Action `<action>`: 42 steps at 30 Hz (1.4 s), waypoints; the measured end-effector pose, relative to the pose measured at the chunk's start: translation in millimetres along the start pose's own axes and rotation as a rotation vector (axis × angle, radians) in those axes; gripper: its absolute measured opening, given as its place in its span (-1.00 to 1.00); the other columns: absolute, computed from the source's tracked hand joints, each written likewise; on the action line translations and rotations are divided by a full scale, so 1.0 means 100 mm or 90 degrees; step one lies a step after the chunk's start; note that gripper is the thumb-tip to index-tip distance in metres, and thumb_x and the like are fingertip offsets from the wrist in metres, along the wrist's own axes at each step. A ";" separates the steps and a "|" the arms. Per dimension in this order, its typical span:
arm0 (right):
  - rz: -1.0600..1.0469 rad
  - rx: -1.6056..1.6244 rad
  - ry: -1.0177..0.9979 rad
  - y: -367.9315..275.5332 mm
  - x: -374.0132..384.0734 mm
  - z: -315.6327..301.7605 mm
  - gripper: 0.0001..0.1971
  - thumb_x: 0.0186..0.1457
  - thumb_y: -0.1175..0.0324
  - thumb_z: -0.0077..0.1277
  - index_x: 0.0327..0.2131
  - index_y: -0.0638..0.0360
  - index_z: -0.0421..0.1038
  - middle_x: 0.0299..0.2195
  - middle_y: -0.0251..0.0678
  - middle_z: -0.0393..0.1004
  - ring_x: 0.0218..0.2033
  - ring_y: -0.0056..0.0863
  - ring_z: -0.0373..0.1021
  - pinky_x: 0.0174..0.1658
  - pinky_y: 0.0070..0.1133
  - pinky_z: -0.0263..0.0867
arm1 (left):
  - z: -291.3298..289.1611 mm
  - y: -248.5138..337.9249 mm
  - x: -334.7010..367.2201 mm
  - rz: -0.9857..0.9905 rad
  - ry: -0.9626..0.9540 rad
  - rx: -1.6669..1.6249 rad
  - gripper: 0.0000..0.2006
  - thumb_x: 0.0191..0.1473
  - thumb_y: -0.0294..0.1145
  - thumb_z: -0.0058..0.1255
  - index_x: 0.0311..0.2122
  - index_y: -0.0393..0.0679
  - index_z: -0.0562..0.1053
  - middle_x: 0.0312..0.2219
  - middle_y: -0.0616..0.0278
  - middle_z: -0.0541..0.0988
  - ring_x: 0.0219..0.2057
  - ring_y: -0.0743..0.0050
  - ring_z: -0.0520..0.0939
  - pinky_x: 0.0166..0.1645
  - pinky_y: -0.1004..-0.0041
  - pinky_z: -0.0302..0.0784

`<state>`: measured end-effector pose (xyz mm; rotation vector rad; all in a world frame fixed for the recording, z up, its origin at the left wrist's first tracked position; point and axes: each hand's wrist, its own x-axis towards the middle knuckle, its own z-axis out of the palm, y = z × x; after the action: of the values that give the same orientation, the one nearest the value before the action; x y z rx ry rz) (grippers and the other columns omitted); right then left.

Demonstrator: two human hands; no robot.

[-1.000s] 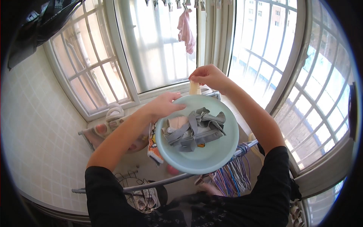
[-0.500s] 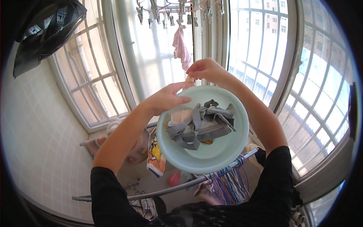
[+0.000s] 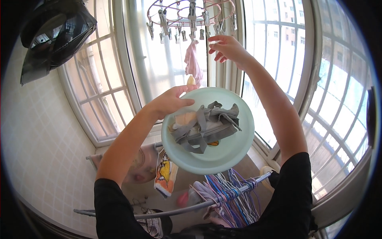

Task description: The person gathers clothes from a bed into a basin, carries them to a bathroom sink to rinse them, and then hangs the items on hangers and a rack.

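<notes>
We steady the pale green basin (image 3: 234, 153) in mid-air, grey cloth (image 3: 217, 138) inside it.
Our left hand (image 3: 172, 102) pinches its rim, thumb inside; the yellow piece (image 3: 191, 81) pokes up at those fingertips, whether gripped we cannot tell. The basin partly blocks the hangers (image 3: 234, 193) below. Our right hand (image 3: 227, 48), fingers loosely spread, has left the yellow piece and risen beside the clip ring (image 3: 192, 14) and pink cloth (image 3: 192, 59). Marks on the black bag (image 3: 59, 36) are too faint to read.

We distinguish a pale mint basin (image 3: 234, 151), plain grey fabric (image 3: 207, 140), peach cloth (image 3: 184, 118), a pale yellow piece (image 3: 191, 80), a dusty-pink cloth (image 3: 192, 59), hangers (image 3: 223, 184) in blue, purple and white, an orange-yellow-white patterned textile (image 3: 165, 174), a black bag (image 3: 59, 36), black sleeves (image 3: 113, 205) and a light-gridded pale wall (image 3: 43, 131).
</notes>
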<state>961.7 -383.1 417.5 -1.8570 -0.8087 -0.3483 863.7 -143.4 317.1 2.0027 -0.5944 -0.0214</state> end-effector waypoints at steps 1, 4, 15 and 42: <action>-0.002 -0.006 -0.016 -0.01 0.06 0.03 -0.59 0.22 0.28 -0.01 0.11 0.18 0.32 -0.28 -0.25 0.56 -0.44 -0.57 0.48 -0.38 -0.61 0.42 | -0.04 0.04 0.00 0.002 0.005 0.003 -0.46 0.15 -0.55 0.00 0.24 -0.30 0.20 0.07 0.16 0.43 0.05 0.52 0.45 0.17 0.50 0.33; -0.004 0.000 -0.033 0.03 0.25 0.12 -0.56 0.20 0.29 0.01 0.12 0.22 0.30 -0.30 -0.26 0.55 -0.49 -0.57 0.48 -0.46 -0.63 0.40 | -0.18 0.07 0.05 -0.038 0.004 0.015 -0.44 0.14 -0.53 0.03 0.24 -0.31 0.20 0.07 0.14 0.42 0.05 0.52 0.44 0.17 0.50 0.33; 0.077 0.127 0.083 -0.16 0.92 0.63 -0.60 0.16 0.03 0.09 -0.20 0.22 0.44 -0.60 -0.47 0.25 -0.68 -0.73 0.19 -0.61 -0.68 0.13 | -0.74 -0.03 0.17 -0.026 -0.015 -0.020 -0.43 0.13 -0.48 0.07 0.24 -0.30 0.21 0.03 0.13 0.45 0.01 0.48 0.48 0.13 0.47 0.37; 0.017 0.332 0.010 -0.06 1.32 0.54 -0.77 0.02 0.29 0.27 -0.32 0.22 0.52 -0.50 -0.36 0.52 -0.55 -0.64 0.46 -0.53 -0.68 0.36 | -1.10 0.21 0.65 -0.005 -0.065 0.093 -0.44 0.09 -0.49 0.08 0.22 -0.23 0.26 0.02 0.16 0.47 0.00 0.46 0.49 0.12 0.46 0.38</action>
<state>1047.5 -284.0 474.2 -1.3735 -0.7763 -0.1170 941.4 -87.5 403.8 2.1551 -0.6697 -0.0871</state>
